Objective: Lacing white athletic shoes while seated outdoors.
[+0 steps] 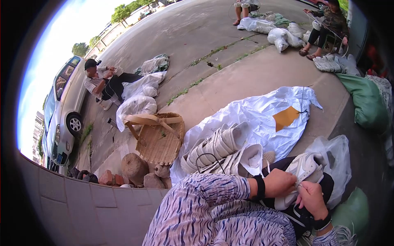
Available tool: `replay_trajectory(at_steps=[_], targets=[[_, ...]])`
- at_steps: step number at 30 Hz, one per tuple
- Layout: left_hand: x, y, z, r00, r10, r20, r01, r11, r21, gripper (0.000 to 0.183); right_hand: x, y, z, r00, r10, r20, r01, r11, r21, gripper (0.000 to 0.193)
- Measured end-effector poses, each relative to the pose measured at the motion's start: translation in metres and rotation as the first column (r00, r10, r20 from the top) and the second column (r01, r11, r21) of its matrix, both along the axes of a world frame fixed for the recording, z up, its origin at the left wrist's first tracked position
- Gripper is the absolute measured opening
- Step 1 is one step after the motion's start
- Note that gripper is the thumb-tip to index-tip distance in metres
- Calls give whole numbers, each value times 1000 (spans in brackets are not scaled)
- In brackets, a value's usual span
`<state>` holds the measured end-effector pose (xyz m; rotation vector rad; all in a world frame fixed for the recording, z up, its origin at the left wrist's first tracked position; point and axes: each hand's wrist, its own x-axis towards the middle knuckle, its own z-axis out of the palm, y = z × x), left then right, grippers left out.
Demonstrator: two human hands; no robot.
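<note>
A white shoe upper [304, 167] with rows of small holes lies across my lap on dark cloth. My left hand [280, 183] is closed on its edge, a black band round the wrist. From the right, my right hand [312, 198] meets it with fingers pinched together at the same edge; what sits between those fingertips is too small to make out. Beside my left arm, nested stacks of white shoe uppers [213, 148] rest on a spread white plastic sack [242, 108]. One loose upper [251, 159] lies nearest my left hand.
A wicker basket [160, 141] stands beyond the low tiled wall [94, 194], near stones [134, 166]. A brownish-yellow sheet [286, 118] lies on the sack. Clear plastic [334, 156] and a green sack [365, 100] are at right. Other people sit further off, one [106, 80] near a parked car [65, 110].
</note>
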<state>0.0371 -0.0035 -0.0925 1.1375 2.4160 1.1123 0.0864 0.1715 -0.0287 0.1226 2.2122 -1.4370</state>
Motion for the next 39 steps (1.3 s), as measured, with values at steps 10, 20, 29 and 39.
replay_trajectory(at_steps=[10,20,29,39], targets=[[-30,27,30,683,-331,-651,238,944,-230,7,16,11,-33,869,259,-421,-73,910,409,18],[-30,34,25,742,-398,-540,336,917,-213,8,10,13,-25,981,-129,-143,136,990,45,18],[-30,21,21,808,-344,-478,356,932,-68,17,-5,20,-11,1000,13,5,-13,997,71,8],[-21,57,43,989,-33,-141,60,980,189,18,-22,96,33,831,-350,-433,322,937,-138,9]])
